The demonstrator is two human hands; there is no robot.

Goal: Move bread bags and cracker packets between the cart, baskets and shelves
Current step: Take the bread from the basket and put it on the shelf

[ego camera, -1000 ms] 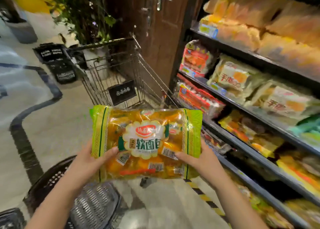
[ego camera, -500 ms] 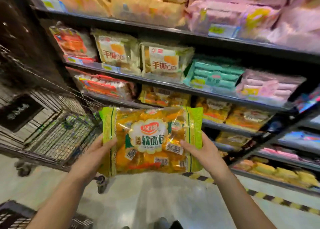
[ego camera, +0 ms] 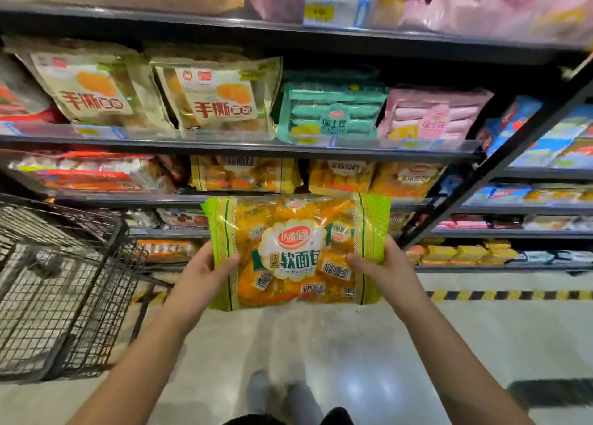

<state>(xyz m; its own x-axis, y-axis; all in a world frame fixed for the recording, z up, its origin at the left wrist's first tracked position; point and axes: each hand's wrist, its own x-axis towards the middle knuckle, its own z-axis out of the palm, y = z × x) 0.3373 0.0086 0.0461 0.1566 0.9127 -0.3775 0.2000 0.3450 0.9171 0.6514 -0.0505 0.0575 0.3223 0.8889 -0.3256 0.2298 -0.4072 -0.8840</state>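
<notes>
Head view, facing the shelves. A bread bag point(ego camera: 296, 253), clear with green side bands and filled with yellow-wrapped rolls, is held upright in the air in front of the shelf unit, label toward the camera. The left hand point(ego camera: 200, 273) grips its left band and the right hand point(ego camera: 388, 270) its right side. Each thumb lies across the front, and the fingers are hidden behind the bag. The bag's top edge sits just below the front edge of the shelf point(ego camera: 144, 197) that carries matching bags point(ego camera: 245, 174). The wire cart point(ego camera: 64, 283) stands at the left, well apart from the bag.

Judged step: shelving, with the bag presented to the row of its own kind. The next move would call for lifting it clear of that front edge and sliding it in beside or against the matching bags. A light hold would spare the soft rolls. Whether a free slot exists there cannot be told.
</notes>
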